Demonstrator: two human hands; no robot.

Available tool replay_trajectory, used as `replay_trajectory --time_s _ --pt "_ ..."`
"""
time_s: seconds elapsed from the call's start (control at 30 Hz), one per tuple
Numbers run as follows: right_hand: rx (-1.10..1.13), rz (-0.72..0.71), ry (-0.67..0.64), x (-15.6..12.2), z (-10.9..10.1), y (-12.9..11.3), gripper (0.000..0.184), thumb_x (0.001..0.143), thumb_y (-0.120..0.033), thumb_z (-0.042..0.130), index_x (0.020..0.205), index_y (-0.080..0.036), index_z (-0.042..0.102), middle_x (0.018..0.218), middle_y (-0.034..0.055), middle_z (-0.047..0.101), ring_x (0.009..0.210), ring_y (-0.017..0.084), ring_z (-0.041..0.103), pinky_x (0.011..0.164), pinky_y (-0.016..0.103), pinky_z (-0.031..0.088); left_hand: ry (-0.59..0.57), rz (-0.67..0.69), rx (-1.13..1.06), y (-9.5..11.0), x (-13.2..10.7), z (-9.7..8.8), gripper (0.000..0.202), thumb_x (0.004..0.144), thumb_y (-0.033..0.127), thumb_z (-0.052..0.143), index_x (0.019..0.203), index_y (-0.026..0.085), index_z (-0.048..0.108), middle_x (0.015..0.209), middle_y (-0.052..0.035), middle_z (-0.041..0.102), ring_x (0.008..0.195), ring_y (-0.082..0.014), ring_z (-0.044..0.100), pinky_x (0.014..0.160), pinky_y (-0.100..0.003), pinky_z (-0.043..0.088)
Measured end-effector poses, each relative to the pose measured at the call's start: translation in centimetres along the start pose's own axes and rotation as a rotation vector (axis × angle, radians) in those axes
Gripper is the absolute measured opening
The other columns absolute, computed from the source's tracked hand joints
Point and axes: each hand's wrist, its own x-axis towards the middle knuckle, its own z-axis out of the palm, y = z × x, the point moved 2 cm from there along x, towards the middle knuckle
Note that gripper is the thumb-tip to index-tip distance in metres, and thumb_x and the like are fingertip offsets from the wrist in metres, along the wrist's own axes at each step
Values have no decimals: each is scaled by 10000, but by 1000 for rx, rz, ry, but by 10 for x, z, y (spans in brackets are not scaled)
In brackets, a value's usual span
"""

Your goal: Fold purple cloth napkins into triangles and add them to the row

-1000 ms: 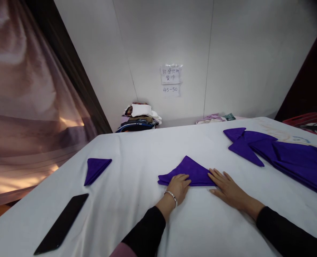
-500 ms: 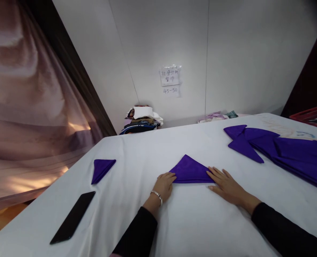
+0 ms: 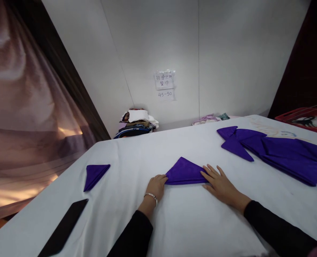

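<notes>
A purple cloth napkin [image 3: 184, 172], folded into a low triangle, lies flat on the white-covered table in front of me. At its left corner, the bent fingers of my left hand [image 3: 155, 188] close on the cloth; the thumb is mostly hidden. My right hand [image 3: 219, 185] is open with its fingers spread, and the fingertips touch the right corner. A smaller folded purple napkin [image 3: 96, 175] rests further left. Off to the right lie more purple napkins [image 3: 287, 153], some in pointed folds, overlapping one another.
A flat black slab [image 3: 64, 226], perhaps a phone, lies at the left of the white tablecloth [image 3: 137, 160]. Stacked clothes [image 3: 138, 123] stand beyond the far edge, below a paper sign [image 3: 165, 85]. A red basket [image 3: 305, 116] is at the far right, a shiny curtain [image 3: 40, 117] at left.
The view has turned slightly right, so everything sits further left. My right hand's fingers are spread wider. Both hands remain at the corners of the folded napkin.
</notes>
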Motion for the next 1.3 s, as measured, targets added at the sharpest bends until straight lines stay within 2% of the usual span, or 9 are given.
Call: replay_trajectory --time_s 0.17,0.37,0.57,0.7,0.8,0.9,1.0,1.17,1.3 --pt "66 -122 -30 17 -1 -44 547 862 -342 418 1381 -188 342 1436 106 339 1346 276 207 1083 531 42 1 -7 20 9 -3 -7 383 772 7 442 1045 210 618 1122 -55 639 1033 -192 560 863 -357 450" --pt "206 -170 -98 23 -3 -95 610 822 -270 442 1401 -164 285 1410 122 380 1315 275 269 1083 517 79 0 88 57 42 -35 -18 342 742 33 450 1003 187 609 969 -68 657 880 -224 577 770 -376 455" --pt "349 -237 12 -3 -5 -120 499 790 -170 448 1288 -171 433 1169 112 583 1104 223 478 1011 455 262 24 254 -84 82 -65 -32 305 676 74 482 916 224 597 824 -41 649 778 -219 559 745 -406 432" --pt "536 -215 37 -28 -6 -119 268 806 -152 439 1031 -186 581 922 54 643 871 176 543 817 328 407 22 321 -312 98 -69 -38 290 663 89 526 893 245 609 779 -22 654 728 -197 568 700 -366 439" --pt "679 -123 53 -45 -7 -113 158 816 -185 452 854 -177 605 787 28 625 731 149 535 698 270 421 -15 277 -572 104 -61 -44 178 715 199 615 882 256 641 795 -6 670 752 -182 590 708 -326 453" --pt "859 7 29 -56 -8 -106 154 825 -242 486 744 -172 596 670 -12 575 603 114 489 587 229 398 -137 194 -891 105 -42 -45 191 771 345 609 928 246 655 871 -5 690 825 -173 614 763 -296 468" --pt "1073 90 0 -62 -11 -102 169 824 -298 522 767 -168 613 680 -25 572 623 115 488 601 228 400 -254 88 -1101 103 -20 -34 297 843 416 495 1009 211 633 949 -26 696 905 -177 616 830 -307 466" --pt "1418 252 5 -59 -16 -92 232 782 -384 592 831 -161 636 758 -11 615 713 148 541 686 274 436 -379 -14 -1107 97 0 -7 466 855 526 406 1012 149 632 961 -62 689 885 -194 619 834 -346 473" --pt "1583 361 4 -47 -24 -78 328 728 -406 651 943 -158 643 797 11 651 748 175 587 744 338 459 -399 -51 -1124 89 2 -1 517 854 567 367 1067 167 618 1033 -61 676 967 -212 604 877 -365 459"
